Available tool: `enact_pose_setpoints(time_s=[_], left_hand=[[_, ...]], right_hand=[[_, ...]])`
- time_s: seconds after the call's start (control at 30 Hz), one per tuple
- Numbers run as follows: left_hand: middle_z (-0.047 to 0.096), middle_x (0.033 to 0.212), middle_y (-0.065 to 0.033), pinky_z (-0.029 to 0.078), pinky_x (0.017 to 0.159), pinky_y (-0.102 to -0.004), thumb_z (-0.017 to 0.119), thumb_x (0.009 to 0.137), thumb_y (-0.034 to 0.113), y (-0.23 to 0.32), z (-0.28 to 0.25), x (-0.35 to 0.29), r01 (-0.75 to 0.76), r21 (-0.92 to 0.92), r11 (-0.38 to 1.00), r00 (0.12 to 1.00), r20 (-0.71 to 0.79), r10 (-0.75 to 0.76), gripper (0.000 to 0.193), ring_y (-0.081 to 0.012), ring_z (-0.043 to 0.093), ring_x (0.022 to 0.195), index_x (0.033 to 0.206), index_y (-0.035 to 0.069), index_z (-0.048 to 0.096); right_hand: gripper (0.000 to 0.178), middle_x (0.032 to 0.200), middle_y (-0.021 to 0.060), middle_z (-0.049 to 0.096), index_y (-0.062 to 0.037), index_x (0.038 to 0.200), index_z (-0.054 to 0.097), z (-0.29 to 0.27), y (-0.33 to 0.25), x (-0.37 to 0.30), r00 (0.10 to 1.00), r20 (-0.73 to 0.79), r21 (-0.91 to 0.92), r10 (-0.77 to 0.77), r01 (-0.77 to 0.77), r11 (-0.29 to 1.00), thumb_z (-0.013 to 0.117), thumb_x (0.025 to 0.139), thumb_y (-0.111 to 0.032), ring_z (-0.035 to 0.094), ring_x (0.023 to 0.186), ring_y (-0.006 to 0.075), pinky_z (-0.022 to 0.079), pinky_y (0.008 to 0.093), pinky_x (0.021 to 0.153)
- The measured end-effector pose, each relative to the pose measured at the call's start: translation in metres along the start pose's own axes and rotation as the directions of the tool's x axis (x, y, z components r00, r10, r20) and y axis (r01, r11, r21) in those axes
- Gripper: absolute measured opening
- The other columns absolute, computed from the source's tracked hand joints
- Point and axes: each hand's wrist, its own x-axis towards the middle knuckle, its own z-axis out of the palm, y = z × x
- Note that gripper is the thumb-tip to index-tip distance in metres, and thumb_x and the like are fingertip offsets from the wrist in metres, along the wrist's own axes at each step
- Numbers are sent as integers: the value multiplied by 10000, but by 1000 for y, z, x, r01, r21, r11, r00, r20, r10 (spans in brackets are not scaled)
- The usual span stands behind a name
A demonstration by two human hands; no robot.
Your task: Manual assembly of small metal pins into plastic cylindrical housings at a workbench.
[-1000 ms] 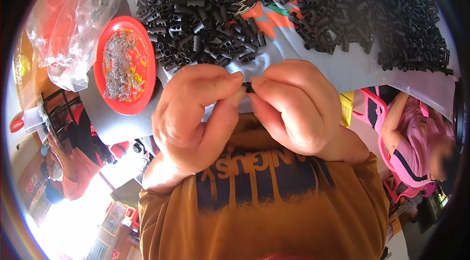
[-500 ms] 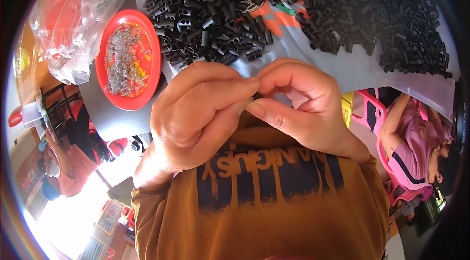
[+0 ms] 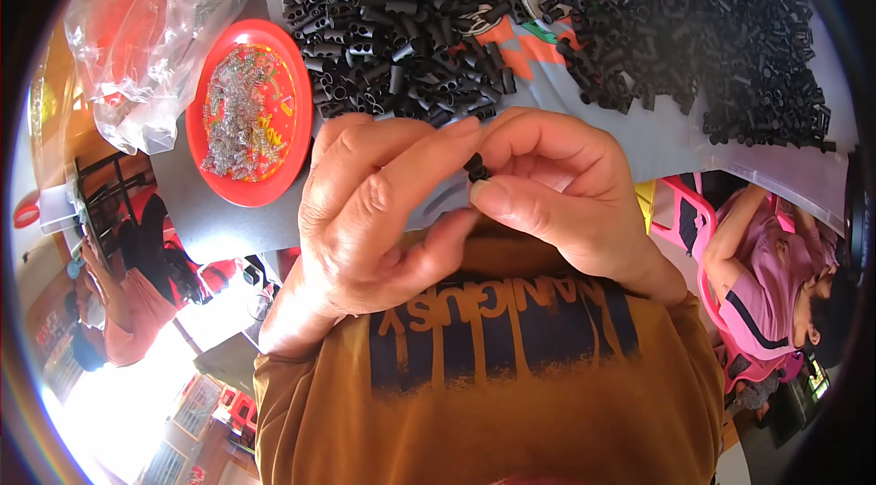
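Between the thumb and index finger of my right hand [image 3: 570, 198] is a small black plastic piece [image 3: 475, 167], held upright in front of my chest. Its lower end is partly hidden by the thumb. My left hand [image 3: 379, 202] is just beside it, thumb and index finger apart, with nothing visible between them. Ahead of both hands, a pile of short black plastic tubes [image 3: 392, 29] covers the far part of the table, some with round holes in their sides. A red oval plate [image 3: 297, 74] to the left bears a heap of small metal springs [image 3: 239, 115].
A clear plastic bag [image 3: 137, 56] lies at the far left beyond the plate. More small black pieces [image 3: 757, 56] are spread at the far right. A person in a pink shirt [image 3: 757, 302] sits at right near a pink chair [image 3: 698, 211]; another person [image 3: 132, 321] is at left.
My left thumb and index finger have parted from the right fingertips, uncovering the small black piece. The right hand has stayed nearly in place.
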Motion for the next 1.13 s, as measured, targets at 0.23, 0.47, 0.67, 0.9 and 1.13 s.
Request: enact_pose_setpoints(time_s=[0.23, 0.47, 0.67, 0.9, 1.13], left_hand=[[597, 935, -72, 426, 719, -356, 736, 600, 130, -2, -1, 12, -248, 300, 921, 968, 102, 228, 497, -206, 577, 775, 1071, -3, 645], [586, 914, -97, 445, 725, -373, 733, 635, 159, -3, 1, 11, -297, 338, 893, 952, 174, 250, 487, -220, 578, 767, 1054, -58, 615], [585, 888, -91, 471, 743, -352, 712, 692, 157, -5, 3, 15, -350, 346, 870, 933, 213, 290, 406, -205, 594, 760, 1024, -58, 625], [600, 841, -98, 494, 754, -335, 669, 681, 74, -10, 5, 34, -499, 372, 783, 864, 288, 414, 310, -196, 606, 728, 960, -57, 644], [617, 859, -118, 517, 657, -417, 770, 665, 104, -8, 8, 44, -412, 225, 883, 898, 262, 353, 407, -255, 607, 675, 1000, -68, 614]], right_hand=[[156, 1070, 44, 524, 39, 1021, 584, 2, 2, 2, 1000, 26, 90, -4, 1, 996, 628, 872, 34, 548, 987, 112, 459, 240, 845], [140, 1070, 51, 550, 44, 1055, 578, -3, 6, 0, 997, 33, 162, 64, -69, 984, 576, 920, 7, 558, 968, 108, 467, 238, 843], [167, 1127, 77, 553, 65, 1083, 578, -8, 12, -1, 998, 54, 198, 41, -51, 979, 560, 929, 3, 592, 998, 141, 484, 259, 867], [162, 1162, 93, 527, 59, 1058, 595, -14, 10, 2, 999, 24, 244, -36, 29, 969, 558, 902, 40, 560, 1037, 168, 469, 302, 903], [201, 1191, 82, 520, 55, 1106, 582, -20, 16, -4, 992, 31, 268, -125, 112, 957, 575, 926, -34, 533, 1099, 141, 445, 260, 909]])
